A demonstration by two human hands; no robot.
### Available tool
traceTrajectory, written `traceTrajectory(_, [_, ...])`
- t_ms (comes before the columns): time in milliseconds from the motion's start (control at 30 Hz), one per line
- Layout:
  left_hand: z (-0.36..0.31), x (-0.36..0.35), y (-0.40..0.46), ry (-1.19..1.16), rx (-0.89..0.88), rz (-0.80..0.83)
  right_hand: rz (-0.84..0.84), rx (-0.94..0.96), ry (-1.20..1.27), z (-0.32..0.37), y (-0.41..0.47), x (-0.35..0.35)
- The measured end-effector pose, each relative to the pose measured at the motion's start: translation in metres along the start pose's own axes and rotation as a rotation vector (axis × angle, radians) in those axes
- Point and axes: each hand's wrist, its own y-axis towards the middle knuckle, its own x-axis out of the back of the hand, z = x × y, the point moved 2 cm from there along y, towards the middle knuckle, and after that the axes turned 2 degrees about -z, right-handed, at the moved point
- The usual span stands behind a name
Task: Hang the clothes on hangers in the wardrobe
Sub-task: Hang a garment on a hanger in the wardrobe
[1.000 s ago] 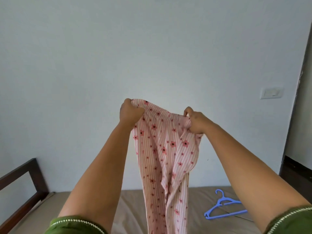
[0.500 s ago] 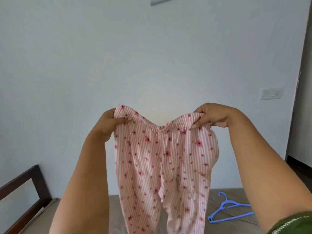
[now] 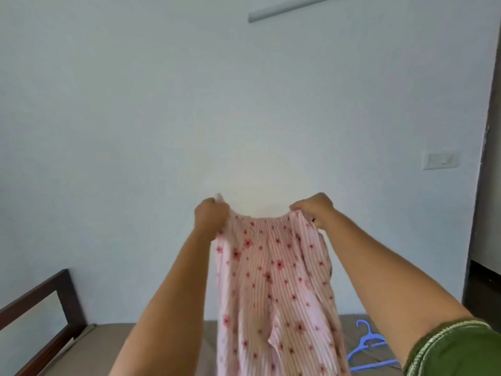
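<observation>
I hold a pair of pink striped trousers with red flowers (image 3: 273, 280) up in the air in front of me, by the waistband. My left hand (image 3: 210, 217) grips the waistband's left end. At the right end my right hand (image 3: 314, 210) grips it too. The legs hang straight down over the bed and run out of the bottom of the view. A blue plastic hanger (image 3: 370, 348) lies flat on the bed at the lower right, below my right forearm, partly hidden by my sleeve.
A bed with a beige cover (image 3: 108, 346) lies below, with a dark wooden headboard frame (image 3: 51, 302) at the left. A pale wall stands ahead, with a white switch plate (image 3: 440, 160) at the right. A dark doorway edge (image 3: 485, 213) borders the right side.
Both hands have pushed the trousers further out in front of me and come closer together, so the waistband spans less width. The view has tilted upward.
</observation>
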Motion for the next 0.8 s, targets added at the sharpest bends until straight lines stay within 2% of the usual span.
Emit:
traceTrajectory(33, [-0.008,-0.008,-0.008,-0.005,-0.052,-0.003,-0.081,0.093,-0.129,0.007,-0.010,-0.007])
traceTrajectory(100, [-0.024,-0.022,-0.024,-0.081,-0.128,0.021,-0.135,0.321,-0.306,0.028,-0.033,-0.024])
traceTrajectory(133, [-0.029,-0.028,-0.029,-0.157,-0.146,0.056,-0.139,0.408,-0.344,0.038,-0.044,-0.032])
traceTrajectory(200, [-0.037,-0.035,-0.041,-0.297,-0.162,0.106,-0.083,0.463,-0.318,0.055,-0.061,-0.043])
traceTrajectory(267, [-0.042,-0.033,-0.044,-0.338,-0.194,0.114,0.021,0.402,-0.212,0.067,-0.068,-0.047])
traceTrajectory(400, [-0.040,-0.023,-0.031,-0.462,-0.174,0.228,0.369,0.250,0.338,0.082,-0.068,-0.039])
traceTrajectory(433, [-0.038,-0.019,-0.028,-0.515,-0.179,0.251,0.445,0.256,0.392,0.085,-0.069,-0.037])
traceTrajectory(500, [-0.034,-0.016,-0.022,-0.559,-0.207,0.254,0.460,0.381,0.237,0.090,-0.068,-0.033])
traceTrajectory(600, [-0.035,-0.013,-0.016,-0.577,-0.228,0.230,0.217,0.737,-0.357,0.097,-0.061,-0.027])
traceTrajectory(633, [-0.036,-0.012,-0.016,-0.604,-0.237,0.232,0.203,0.822,-0.458,0.099,-0.061,-0.026])
traceTrajectory(733, [-0.042,-0.005,-0.018,-0.686,-0.275,0.233,0.356,0.829,-0.577,0.105,-0.061,-0.030])
traceTrajectory(800, [-0.043,0.003,-0.018,-0.656,-0.314,0.167,0.367,0.804,-0.690,0.109,-0.057,-0.032])
